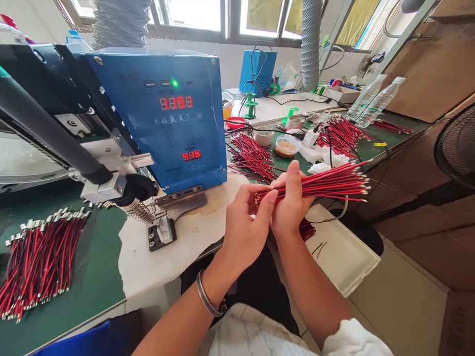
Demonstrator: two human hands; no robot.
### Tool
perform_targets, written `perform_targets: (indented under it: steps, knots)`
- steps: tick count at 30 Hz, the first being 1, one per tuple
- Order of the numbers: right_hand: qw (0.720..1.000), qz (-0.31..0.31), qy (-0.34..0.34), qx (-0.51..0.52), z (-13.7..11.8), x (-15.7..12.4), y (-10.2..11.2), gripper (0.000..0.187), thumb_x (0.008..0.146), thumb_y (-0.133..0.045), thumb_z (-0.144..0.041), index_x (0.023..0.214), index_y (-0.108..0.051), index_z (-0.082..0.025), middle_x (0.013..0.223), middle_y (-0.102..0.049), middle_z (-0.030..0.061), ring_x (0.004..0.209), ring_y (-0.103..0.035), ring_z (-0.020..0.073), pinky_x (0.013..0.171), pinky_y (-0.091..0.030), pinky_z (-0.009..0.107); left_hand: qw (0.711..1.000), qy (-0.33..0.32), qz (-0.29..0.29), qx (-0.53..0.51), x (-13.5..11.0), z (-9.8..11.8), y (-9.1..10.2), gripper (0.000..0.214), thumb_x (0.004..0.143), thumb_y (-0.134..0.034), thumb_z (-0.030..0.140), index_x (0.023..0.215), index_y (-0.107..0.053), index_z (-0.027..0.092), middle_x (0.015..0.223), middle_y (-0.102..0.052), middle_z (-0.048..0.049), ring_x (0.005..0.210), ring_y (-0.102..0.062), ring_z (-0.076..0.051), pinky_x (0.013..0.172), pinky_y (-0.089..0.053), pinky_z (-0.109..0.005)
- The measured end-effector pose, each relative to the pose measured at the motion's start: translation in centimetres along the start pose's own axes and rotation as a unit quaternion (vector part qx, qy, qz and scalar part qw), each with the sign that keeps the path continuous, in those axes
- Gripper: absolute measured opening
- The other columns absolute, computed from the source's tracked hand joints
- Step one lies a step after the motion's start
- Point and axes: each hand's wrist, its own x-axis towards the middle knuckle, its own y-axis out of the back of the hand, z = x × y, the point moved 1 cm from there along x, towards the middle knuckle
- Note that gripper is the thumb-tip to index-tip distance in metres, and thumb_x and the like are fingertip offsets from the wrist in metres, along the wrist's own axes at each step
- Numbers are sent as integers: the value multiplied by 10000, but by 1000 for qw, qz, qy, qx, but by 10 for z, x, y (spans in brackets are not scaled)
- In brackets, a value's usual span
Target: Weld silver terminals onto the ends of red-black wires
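Observation:
My right hand [290, 202] is wrapped round a thick bundle of red and black wires [334, 183], held about level, with the bare tips pointing left and right. My left hand [247, 217], with a bracelet on its wrist, pinches the wire ends at the bundle's left tip with thumb and fingers. Both hands are above my lap, just off the bench's edge. The small clamp fixture [162, 231] of the blue machine [166, 113] lies to the left of my hands on a white mat.
A pile of finished wires with metal terminals [40, 257] lies on the green mat at left. More red wire heaps [252, 158] and small cups sit behind my hands. A white tray [345, 252] lies lower right, with plastic bottles [371, 101] and a fan [458, 148] at right.

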Motion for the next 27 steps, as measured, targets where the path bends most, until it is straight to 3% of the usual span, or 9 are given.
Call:
perform_targets:
  steps: [4,10,15,19,22,24,26,27]
  knots:
    - [1000,-10,-8,0,-3,6,2,459,870,-675,-484,541,-464,-243,508,-435,-60,469,-436,95,502,-409,281,999,12,-23,34,-1,11,13,376,862,-770,444,1094,-573,222,712,-592,63,603,-556,-85,545,-453,-189]
    - [995,-94,-19,13,-7,13,2,423,868,-700,-403,523,-531,-227,509,-488,-55,489,-465,83,530,-416,260,991,-4,-36,129,5,35,36,255,959,-611,409,892,-703,180,760,-670,13,581,-557,-77,579,-470,-213]
    - [987,-155,-39,-22,-7,13,4,426,892,-701,-413,546,-537,-226,509,-508,-60,469,-478,85,500,-424,249,968,-26,-83,235,11,52,42,178,900,-700,348,855,-772,191,742,-722,15,594,-558,-90,564,-440,-221]
    - [976,-205,-43,-52,-7,17,4,432,904,-696,-426,555,-543,-223,504,-516,-62,464,-483,85,506,-424,242,957,-23,-101,270,16,53,44,230,914,-681,352,774,-767,191,673,-718,19,588,-552,-102,574,-437,-237]
    - [969,-226,-27,-98,-2,28,5,465,919,-653,-475,544,-535,-226,503,-521,-52,458,-482,94,508,-427,255,953,-29,-88,289,17,43,47,243,948,-625,361,857,-791,209,748,-758,9,630,-604,-123,626,-477,-258]
    - [953,-240,17,-183,5,39,8,487,948,-583,-489,538,-526,-233,487,-516,-43,457,-492,110,534,-441,273,949,-26,-64,307,17,34,49,248,961,-593,356,970,-795,212,864,-790,-12,691,-651,-144,668,-505,-278]
    - [902,-250,109,-334,15,51,14,488,974,-515,-458,540,-534,-236,470,-520,-33,477,-525,126,582,-448,286,949,-10,-39,311,19,23,48,263,956,-587,330,1092,-768,197,1016,-801,-45,782,-695,-168,723,-537,-301]
    - [888,-255,125,-361,21,57,18,461,956,-542,-434,542,-549,-233,474,-540,-25,496,-544,137,614,-447,298,951,-4,-32,306,21,18,47,282,944,-600,315,1151,-743,186,1096,-793,-65,846,-714,-184,767,-552,-316]
